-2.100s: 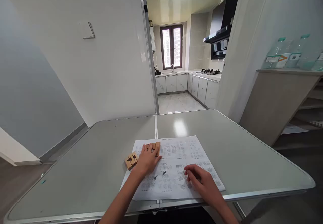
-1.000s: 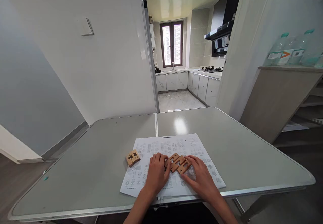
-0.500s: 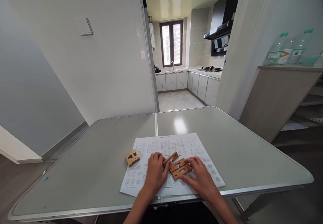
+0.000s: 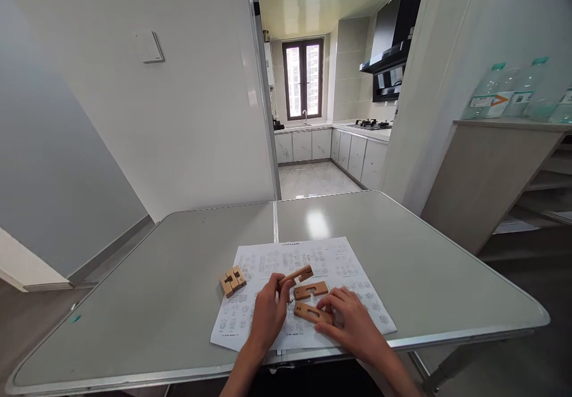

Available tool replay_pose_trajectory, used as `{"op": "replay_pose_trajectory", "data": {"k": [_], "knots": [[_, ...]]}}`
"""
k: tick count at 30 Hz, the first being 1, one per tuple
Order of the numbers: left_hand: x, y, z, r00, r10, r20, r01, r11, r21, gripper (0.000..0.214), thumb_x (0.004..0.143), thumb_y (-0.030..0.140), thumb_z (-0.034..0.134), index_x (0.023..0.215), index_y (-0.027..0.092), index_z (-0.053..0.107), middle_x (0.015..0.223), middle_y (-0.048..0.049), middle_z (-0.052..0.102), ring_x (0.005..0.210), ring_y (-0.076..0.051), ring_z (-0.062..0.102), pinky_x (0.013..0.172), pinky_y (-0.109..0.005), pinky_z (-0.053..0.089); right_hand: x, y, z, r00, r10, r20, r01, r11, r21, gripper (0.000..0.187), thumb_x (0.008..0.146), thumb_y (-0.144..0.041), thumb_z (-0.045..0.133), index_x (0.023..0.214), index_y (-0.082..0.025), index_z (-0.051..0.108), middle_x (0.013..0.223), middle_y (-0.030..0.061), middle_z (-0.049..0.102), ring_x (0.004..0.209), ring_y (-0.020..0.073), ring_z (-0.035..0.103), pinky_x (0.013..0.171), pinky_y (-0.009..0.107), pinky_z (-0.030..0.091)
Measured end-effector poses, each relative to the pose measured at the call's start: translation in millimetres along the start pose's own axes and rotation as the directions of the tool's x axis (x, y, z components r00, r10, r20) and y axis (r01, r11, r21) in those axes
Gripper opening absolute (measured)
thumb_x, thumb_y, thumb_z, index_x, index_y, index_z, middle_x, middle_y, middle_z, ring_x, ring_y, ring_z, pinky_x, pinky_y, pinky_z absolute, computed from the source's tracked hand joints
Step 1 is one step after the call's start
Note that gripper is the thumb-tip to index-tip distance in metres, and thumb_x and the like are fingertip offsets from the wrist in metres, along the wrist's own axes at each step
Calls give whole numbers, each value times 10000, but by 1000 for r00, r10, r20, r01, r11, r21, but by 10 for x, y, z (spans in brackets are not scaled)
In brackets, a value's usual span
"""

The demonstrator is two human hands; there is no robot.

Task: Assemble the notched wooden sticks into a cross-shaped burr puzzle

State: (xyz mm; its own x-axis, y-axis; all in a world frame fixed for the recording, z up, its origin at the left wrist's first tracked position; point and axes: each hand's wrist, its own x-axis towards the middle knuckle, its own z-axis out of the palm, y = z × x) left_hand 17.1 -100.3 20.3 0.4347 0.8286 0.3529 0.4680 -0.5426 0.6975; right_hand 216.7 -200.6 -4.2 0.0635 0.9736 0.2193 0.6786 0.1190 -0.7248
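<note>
My left hand (image 4: pixel 269 307) pinches a notched wooden puzzle piece (image 4: pixel 304 273) by its near end, with the far end raised and tilted to the right. My right hand (image 4: pixel 351 320) grips the right end of a wooden puzzle piece marked 2 (image 4: pixel 308 312), which has a long slot. Between the two hands a notched wooden piece (image 4: pixel 319 288) rests on the printed sheet (image 4: pixel 330 260), touched by neither hand as far as I can see. At the sheet's left edge sits a small group of wooden pieces (image 4: pixel 233 282) packed side by side.
The sheet lies on a grey folding table (image 4: pixel 147 301) with a metal rim and a seam down its middle. Plastic bottles (image 4: pixel 485 96) stand on a cabinet (image 4: pixel 478 176) at the right. A doorway behind the table opens to a kitchen.
The piece in my left hand has been lifted and tilted. Piece 2 in my right hand has moved toward me, apart from the middle piece, which it lay against before.
</note>
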Motion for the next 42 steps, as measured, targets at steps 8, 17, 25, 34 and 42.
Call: {"op": "replay_pose_trajectory", "data": {"k": [8, 17, 25, 34, 42], "knots": [[-188, 110, -10, 971, -226, 75, 234, 851, -470, 406, 994, 597, 507, 853, 217, 540, 635, 43, 538, 580, -128, 473, 580, -235, 374, -22, 25, 15, 996, -71, 46, 70, 997, 20, 183, 1000, -369, 632, 874, -241, 669, 877, 9, 703, 879, 230, 622, 858, 353, 461], [-289, 255, 207, 936, -287, 202, 343, 632, -695, 486, 924, 684, 575, 857, 208, 505, 607, 64, 499, 487, -70, 319, 472, -202, 243, -46, 74, 3, 996, 60, -59, -37, 941, 337, 425, 1066, -582, 364, 1005, -239, 609, 725, 6, 672, 667, 212, 630, 673, 307, 487], [-270, 316, 306, 936, -195, 293, 345, 675, -652, 468, 972, 616, 544, 1135, 178, 575, 752, 5, 642, 483, -67, 402, 494, -220, 319, -30, 47, -54, 982, 99, -161, -22, 906, 422, 421, 1074, -545, 369, 1140, -220, 629, 834, 25, 701, 729, 198, 638, 719, 298, 503], [-304, 461, 403, 920, -244, 307, 389, 657, -645, 535, 901, 694, 579, 1049, 180, 571, 783, -48, 727, 446, -84, 453, 494, -241, 368, -41, 95, -38, 954, 132, -271, -1, 901, 434, 427, 1070, -550, 382, 1123, -212, 638, 882, 49, 726, 799, 215, 676, 790, 311, 530], [-314, 479, 483, 918, -290, 271, 397, 661, -637, 501, 898, 694, 575, 981, 200, 552, 775, -51, 752, 420, -99, 511, 485, -250, 414, -54, 162, -11, 960, 136, -245, -47, 940, 338, 497, 1062, -581, 366, 1315, -234, 615, 880, 40, 740, 724, 212, 671, 688, 303, 542]]}}
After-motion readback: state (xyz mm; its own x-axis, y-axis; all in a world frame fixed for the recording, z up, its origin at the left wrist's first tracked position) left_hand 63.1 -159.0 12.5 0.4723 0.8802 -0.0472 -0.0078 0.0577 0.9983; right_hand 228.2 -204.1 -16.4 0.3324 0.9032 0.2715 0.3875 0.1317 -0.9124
